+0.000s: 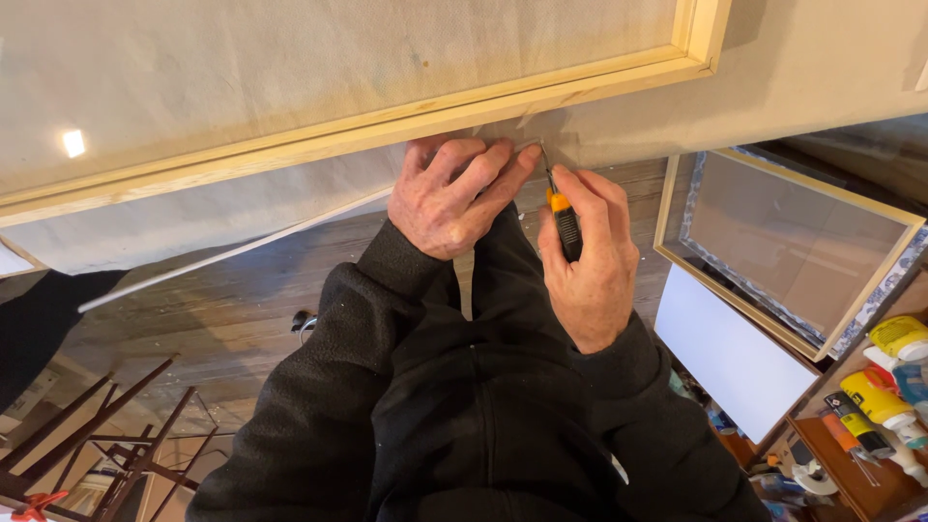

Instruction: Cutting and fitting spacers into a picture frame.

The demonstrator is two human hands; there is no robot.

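Wooden frame (406,124) edge against hands (454,198)

two hands: left hand (450,198), right hand (590,261). one screwdriver (563,217). two wooden frames: big frame (387,126), small frame (788,242). one white board (725,353). two yellow bottles (875,396).
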